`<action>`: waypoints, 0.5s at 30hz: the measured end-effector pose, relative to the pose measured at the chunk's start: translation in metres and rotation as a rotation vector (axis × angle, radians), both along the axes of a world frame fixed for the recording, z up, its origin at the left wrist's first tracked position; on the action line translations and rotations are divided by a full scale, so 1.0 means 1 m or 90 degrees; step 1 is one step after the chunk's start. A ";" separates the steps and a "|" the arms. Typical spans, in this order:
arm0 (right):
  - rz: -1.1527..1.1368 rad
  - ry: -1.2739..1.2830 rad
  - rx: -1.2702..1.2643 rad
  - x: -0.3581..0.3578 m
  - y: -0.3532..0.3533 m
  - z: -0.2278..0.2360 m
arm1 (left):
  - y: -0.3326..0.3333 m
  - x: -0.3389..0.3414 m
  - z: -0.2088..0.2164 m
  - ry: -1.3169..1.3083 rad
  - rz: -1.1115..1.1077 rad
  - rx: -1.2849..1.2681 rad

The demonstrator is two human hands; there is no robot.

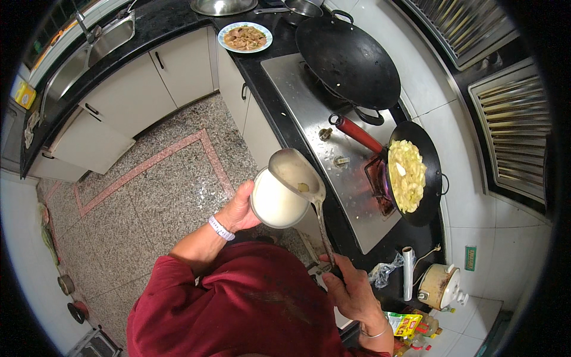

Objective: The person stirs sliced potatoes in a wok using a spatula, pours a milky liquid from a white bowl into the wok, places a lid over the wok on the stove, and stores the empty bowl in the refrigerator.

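Observation:
My left hand (239, 209) grips the side of a round bowl (278, 208) in front of my body; its inside looks milky white, but I cannot tell whether that is liquid or bare wall. In my right hand (354, 293) is the handle of a metal ladle (291, 169). The ladle's scoop lies over the bowl's far rim, with a small pale lump and wet film in it. To the right, a red-handled wok (433, 172) sits over a lit burner, full of chopped yellow-green food (407, 178).
A large black wok (351, 56) occupies the far burner of the steel stove (285, 71). Beyond its left edge stands a plate (222, 43) of sliced meat. Cling film (408, 273), a small pot (440, 285) and bottles (425, 327) crowd the near right counter.

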State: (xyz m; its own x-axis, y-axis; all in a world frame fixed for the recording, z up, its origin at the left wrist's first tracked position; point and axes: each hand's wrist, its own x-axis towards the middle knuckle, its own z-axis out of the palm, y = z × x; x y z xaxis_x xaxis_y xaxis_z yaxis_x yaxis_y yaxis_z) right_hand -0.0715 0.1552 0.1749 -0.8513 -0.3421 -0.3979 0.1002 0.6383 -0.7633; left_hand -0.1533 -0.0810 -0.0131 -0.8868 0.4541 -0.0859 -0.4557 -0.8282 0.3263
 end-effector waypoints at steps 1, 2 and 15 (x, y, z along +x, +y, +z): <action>-0.001 0.003 0.005 0.001 0.001 -0.001 | 0.000 0.001 0.000 -0.001 -0.004 -0.004; 0.003 0.006 0.013 0.001 0.002 -0.001 | -0.001 0.001 0.000 -0.001 -0.008 -0.008; 0.029 -0.017 0.105 -0.001 -0.004 0.018 | -0.001 0.005 0.002 0.008 -0.075 0.066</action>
State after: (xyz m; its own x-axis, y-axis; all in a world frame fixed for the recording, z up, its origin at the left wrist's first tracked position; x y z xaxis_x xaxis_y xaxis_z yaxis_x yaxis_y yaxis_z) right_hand -0.0729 0.1511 0.1931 -0.8249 -0.3080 -0.4739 0.0870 0.7593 -0.6449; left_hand -0.1482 -0.0824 -0.0112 -0.8279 0.5605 -0.0226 -0.5478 -0.7992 0.2475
